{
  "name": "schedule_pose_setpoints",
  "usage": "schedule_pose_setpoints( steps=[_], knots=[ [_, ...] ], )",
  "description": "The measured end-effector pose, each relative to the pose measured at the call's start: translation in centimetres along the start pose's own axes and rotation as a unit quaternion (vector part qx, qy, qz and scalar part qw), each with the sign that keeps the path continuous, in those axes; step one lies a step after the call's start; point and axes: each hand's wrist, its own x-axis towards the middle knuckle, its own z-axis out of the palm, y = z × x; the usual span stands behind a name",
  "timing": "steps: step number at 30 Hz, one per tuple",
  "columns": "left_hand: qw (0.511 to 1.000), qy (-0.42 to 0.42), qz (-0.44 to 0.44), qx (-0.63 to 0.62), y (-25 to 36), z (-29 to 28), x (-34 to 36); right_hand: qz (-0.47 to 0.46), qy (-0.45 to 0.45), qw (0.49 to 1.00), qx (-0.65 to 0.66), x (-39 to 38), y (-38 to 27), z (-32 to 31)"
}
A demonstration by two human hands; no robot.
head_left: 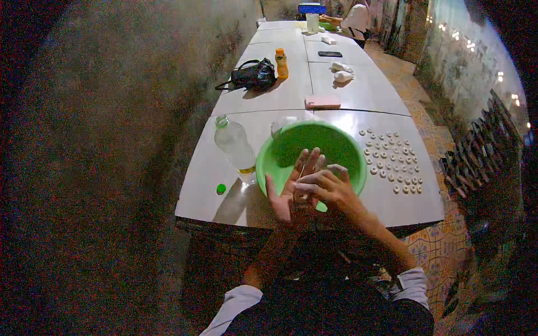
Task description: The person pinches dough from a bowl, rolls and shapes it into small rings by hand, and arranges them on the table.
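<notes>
Over the light green basin [358, 143], my left hand [284, 196] is held palm up with its fingers stretched out and the thumb apart. My right hand [336, 193] comes across from the right, its fingers bent and the tips pressed onto the left palm. A small pale piece of dough [302, 197] shows at those fingertips, partly hidden by them. Both hands look dusted with white. To the right of the basin, several small pale dough rings [389, 151] lie in loose rows on the white table [246, 101].
A clear plastic bottle [232, 143] stands left of the basin, with a green cap [221, 189] nearby. Farther back are a black bag [255, 75], an orange bottle [281, 64], a pink phone [323, 102], white bundles [342, 75] and a dark phone [330, 54]. Another person [356, 22] works at the far end.
</notes>
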Motion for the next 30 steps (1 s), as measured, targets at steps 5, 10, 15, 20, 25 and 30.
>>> schedule_pose_setpoints(
  steps=[5,10,15,20,25,30],
  knots=[
    [0.997,-0.007,0.069,0.027,0.0,-0.5,0.0,0.104,0.1,0.989,0.017,-0.4,-1.4,0.4],
    [0.997,-0.05,0.063,-0.017,0.2,-1.8,-0.2,0.111,0.11,0.988,0.02,-0.6,-1.6,1.8],
    [0.997,-0.054,0.032,-0.052,1.2,-1.4,-0.3,0.118,0.121,0.984,0.054,-0.4,-1.7,0.9],
    [1.0,-0.001,0.002,0.019,1.6,-0.7,-0.8,0.103,0.022,0.994,0.013,-0.3,-1.6,1.8],
    [0.999,-0.004,-0.025,-0.02,3.0,-3.1,-0.4,0.11,0.038,0.993,0.037,0.1,-1.4,3.8],
    [0.988,-0.032,-0.088,-0.126,3.4,-5.6,0.5,0.19,0.046,0.974,0.112,0.0,-1.3,5.1]
  ],
)
